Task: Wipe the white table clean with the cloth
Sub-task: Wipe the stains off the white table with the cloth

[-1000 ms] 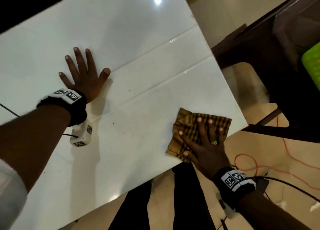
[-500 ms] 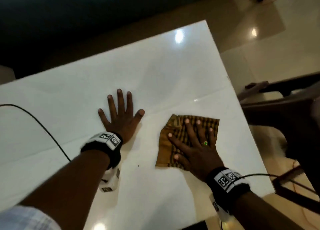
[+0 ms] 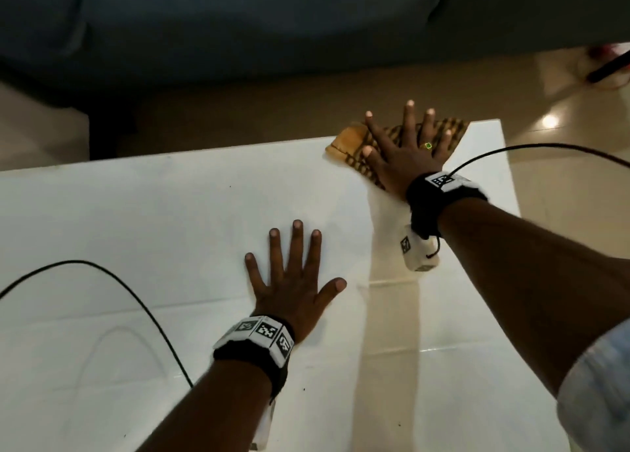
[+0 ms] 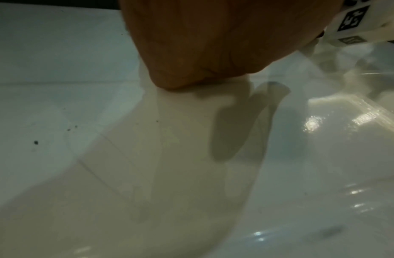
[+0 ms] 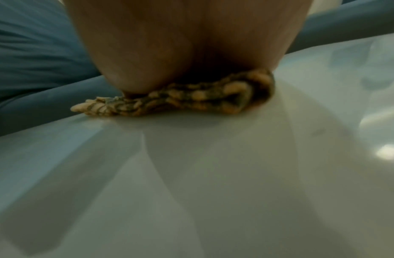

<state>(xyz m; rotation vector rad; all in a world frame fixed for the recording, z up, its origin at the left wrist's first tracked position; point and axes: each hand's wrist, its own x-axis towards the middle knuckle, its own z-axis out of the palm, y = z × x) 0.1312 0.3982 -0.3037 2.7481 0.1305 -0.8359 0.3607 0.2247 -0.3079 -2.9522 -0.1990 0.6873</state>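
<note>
A yellow-and-brown checked cloth [image 3: 354, 145] lies at the far right corner of the glossy white table [image 3: 136, 230]. My right hand [image 3: 405, 141] presses flat on it with fingers spread, and the fingertips reach past the table's far edge. In the right wrist view the palm [image 5: 169, 52] sits on the bunched cloth [image 5: 191, 97]. My left hand [image 3: 293, 274] lies flat with fingers spread on the bare table near its middle. The left wrist view shows only the heel of that hand [image 4: 202, 43] on the table [image 4: 302, 174], with small dark specks [image 4: 36, 142] nearby.
A dark blue sofa [image 3: 272, 18] stands beyond the far edge, across a strip of beige tiled floor [image 3: 238, 117]. A black cable [image 3: 129, 295] loops over the table's left part, and another cable [image 3: 545, 146] arcs from my right wrist. Floor lies past the right edge.
My right hand has slid the cloth from the near right edge across to the far right corner. The left hand has stayed flat on the table. The head view has swung toward the sofa.
</note>
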